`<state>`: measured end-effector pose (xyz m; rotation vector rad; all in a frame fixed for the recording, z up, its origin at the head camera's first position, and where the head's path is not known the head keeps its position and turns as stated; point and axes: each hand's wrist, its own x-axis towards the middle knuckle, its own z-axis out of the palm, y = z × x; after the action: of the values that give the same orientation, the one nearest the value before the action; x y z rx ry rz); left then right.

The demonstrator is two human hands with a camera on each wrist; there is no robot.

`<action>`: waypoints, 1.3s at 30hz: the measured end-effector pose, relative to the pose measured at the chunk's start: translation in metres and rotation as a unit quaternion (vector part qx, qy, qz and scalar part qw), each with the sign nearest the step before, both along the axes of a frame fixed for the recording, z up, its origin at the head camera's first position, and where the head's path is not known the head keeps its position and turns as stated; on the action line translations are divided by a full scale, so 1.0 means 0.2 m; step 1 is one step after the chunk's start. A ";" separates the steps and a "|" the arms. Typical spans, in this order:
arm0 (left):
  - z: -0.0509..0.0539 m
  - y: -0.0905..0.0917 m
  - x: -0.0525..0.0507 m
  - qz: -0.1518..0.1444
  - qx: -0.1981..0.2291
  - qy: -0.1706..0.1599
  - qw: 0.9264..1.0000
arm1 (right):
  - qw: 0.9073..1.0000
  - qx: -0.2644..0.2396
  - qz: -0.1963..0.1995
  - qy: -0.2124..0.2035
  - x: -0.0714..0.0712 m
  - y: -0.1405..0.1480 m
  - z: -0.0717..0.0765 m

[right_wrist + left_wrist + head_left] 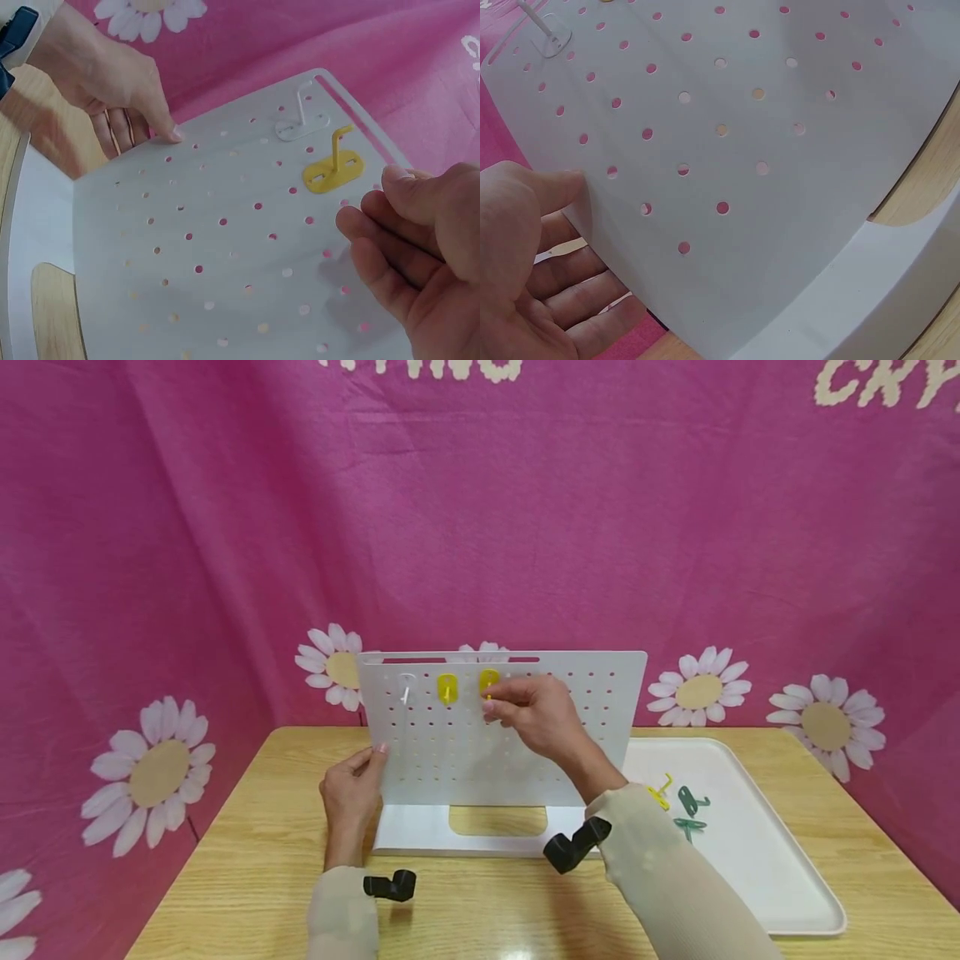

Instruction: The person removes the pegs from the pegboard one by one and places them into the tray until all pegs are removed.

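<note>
Along pegboard [465, 754] edge, left hand [352, 783] gripping, right hand [542, 714] pinching yellow hook [489, 675], space below

Pegbd [495, 758] wht w/ dot grid; hooks [447, 682] yel, wht, grn; cloth [525, 527] magenta w/ wht daisies [699, 691]; surface [255, 860] lt woodgrain.

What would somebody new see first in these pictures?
Probably the bright pink cloth behind the table, with big white daisies. Then the white board full of holes, standing on the table, with two yellow hooks near its top. The right hand is at one hook, and the left hand grips the board's left edge.
</note>
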<state>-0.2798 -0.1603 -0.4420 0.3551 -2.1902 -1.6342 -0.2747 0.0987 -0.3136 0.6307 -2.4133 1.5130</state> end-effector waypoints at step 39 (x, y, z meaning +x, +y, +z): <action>0.00 0.00 0.00 0.014 -0.016 0.014 1.000 | 0.975 0.153 -0.158 -0.028 0.29 0.95 -0.42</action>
<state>-0.2795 -0.1601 -0.4420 0.3508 -2.1776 -1.5791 -0.2158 0.2896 -0.3973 0.2397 -2.6590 1.0584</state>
